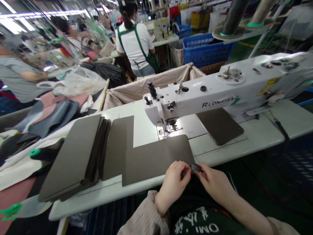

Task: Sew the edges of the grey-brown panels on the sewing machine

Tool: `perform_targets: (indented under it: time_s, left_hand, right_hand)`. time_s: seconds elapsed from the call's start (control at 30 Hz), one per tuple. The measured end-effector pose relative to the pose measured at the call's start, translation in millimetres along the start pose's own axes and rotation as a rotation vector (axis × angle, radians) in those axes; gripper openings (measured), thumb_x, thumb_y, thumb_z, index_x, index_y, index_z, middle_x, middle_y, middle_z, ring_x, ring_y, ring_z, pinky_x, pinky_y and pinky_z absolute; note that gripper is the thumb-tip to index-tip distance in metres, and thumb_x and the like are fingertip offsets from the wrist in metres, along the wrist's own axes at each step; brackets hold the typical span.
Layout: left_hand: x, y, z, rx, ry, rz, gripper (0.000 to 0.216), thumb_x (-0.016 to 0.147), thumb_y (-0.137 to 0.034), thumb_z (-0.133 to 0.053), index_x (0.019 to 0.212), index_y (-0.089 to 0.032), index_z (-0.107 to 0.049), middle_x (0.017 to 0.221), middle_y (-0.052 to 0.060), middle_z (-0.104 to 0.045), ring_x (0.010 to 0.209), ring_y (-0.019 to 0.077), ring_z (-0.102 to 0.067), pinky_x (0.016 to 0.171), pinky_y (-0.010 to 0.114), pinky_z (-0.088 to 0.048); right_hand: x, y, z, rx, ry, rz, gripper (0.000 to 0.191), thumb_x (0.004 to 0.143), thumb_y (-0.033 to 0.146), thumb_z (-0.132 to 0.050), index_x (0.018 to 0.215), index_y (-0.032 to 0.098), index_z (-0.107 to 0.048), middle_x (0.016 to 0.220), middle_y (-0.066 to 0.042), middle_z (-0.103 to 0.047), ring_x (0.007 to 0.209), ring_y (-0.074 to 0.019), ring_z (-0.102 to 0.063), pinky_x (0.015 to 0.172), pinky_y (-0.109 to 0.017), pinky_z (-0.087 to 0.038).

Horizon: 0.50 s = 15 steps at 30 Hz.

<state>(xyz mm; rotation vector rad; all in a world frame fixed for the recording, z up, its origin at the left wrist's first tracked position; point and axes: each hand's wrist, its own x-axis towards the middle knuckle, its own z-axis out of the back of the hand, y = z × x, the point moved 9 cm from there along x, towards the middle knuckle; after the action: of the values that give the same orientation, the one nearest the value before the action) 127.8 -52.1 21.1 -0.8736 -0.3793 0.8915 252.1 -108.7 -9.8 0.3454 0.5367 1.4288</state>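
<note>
My left hand [174, 182] and my right hand [215, 184] meet at the near edge of the white table [244, 140]. Both are closed in a pinch on a small dark object [196, 168] between them; I cannot make out what it is. Just beyond my fingers lies a grey-brown leather panel [156, 156], its far edge reaching under the needle area [171, 125] of the white sewing machine [220, 91]. A tall stack of like panels [73, 156] stands at the left, with another panel [118, 143] beside it.
A dark panel [218, 125] lies under the machine arm at right. A cloth-lined bin [146, 86] stands behind the table, blue crates [205, 49] beyond it. A person in a white shirt and green apron [135, 42] works with their back turned. More leather pieces [49, 114] pile at left.
</note>
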Motion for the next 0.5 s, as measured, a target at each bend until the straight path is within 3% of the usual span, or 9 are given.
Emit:
perform_targets:
  time_s: [0.2, 0.3, 0.37, 0.43, 0.47, 0.5]
  left_hand:
    - [-0.8, -6.1, 0.2, 0.033, 0.038, -0.064, 0.009, 0.091, -0.018, -0.056, 0.083, -0.020, -0.059, 0.081, 0.001, -0.062, 0.081, 0.0172, -0.054, 0.074, 0.029, -0.042]
    - [-12.9, -14.7, 5.7, 0.025, 0.171, -0.255, 0.031, 0.093, -0.025, -0.057, 0.063, -0.019, -0.052, 0.063, -0.001, -0.054, 0.072, 0.0153, -0.052, 0.075, 0.030, -0.042]
    - [-24.3, -9.7, 22.8, 0.062, 0.170, -0.318, 0.041, 0.095, -0.032, -0.054, 0.057, -0.019, -0.047, 0.058, -0.001, -0.050, 0.069, 0.0154, -0.051, 0.075, 0.031, -0.044]
    - [-34.5, 6.7, 47.7, 0.159, 0.085, -0.274, 0.030, 0.094, -0.037, -0.057, 0.070, -0.019, -0.058, 0.074, 0.004, -0.061, 0.083, 0.0188, -0.057, 0.081, 0.034, -0.047]
    - [-40.2, 16.4, 58.9, 0.232, 0.048, -0.242, 0.021, 0.092, -0.039, -0.061, 0.087, -0.019, -0.064, 0.093, 0.007, -0.065, 0.097, 0.0223, -0.058, 0.089, 0.038, -0.047]
    - [-46.5, 26.2, 67.9, 0.318, 0.026, -0.213, 0.030, 0.088, -0.042, -0.065, 0.108, -0.019, -0.063, 0.115, 0.010, -0.063, 0.113, 0.0264, -0.054, 0.098, 0.043, -0.044]
  right_hand:
    - [1.9, -6.2, -0.6, -0.013, 0.056, -0.029, 0.026, 0.101, 0.040, -0.037, 0.087, 0.025, -0.053, 0.065, 0.002, -0.064, 0.061, -0.0199, -0.065, 0.052, -0.029, -0.035]
    - [4.6, -10.6, 15.5, 0.008, -0.023, -0.024, 0.025, 0.099, 0.044, -0.041, 0.088, 0.025, -0.052, 0.069, 0.002, -0.064, 0.063, -0.0185, -0.064, 0.054, -0.028, -0.040]
    - [8.7, -8.4, 29.8, 0.009, -0.110, 0.025, 0.025, 0.097, 0.047, -0.044, 0.094, 0.024, -0.054, 0.084, -0.001, -0.067, 0.072, -0.0187, -0.065, 0.060, -0.029, -0.045]
    - [14.1, -0.7, 35.6, -0.010, -0.133, 0.119, 0.028, 0.096, 0.046, -0.048, 0.111, 0.023, -0.055, 0.113, -0.006, -0.066, 0.083, -0.0192, -0.067, 0.068, -0.030, -0.050]
    - [16.8, 4.1, 33.5, -0.031, -0.109, 0.176, 0.034, 0.095, 0.045, -0.050, 0.121, 0.024, -0.053, 0.128, -0.007, -0.060, 0.085, -0.0189, -0.067, 0.070, -0.031, -0.051]
    - [19.0, 8.7, 28.7, -0.059, -0.069, 0.234, 0.041, 0.094, 0.044, -0.052, 0.131, 0.026, -0.048, 0.140, -0.008, -0.053, 0.085, -0.0186, -0.068, 0.072, -0.032, -0.052]
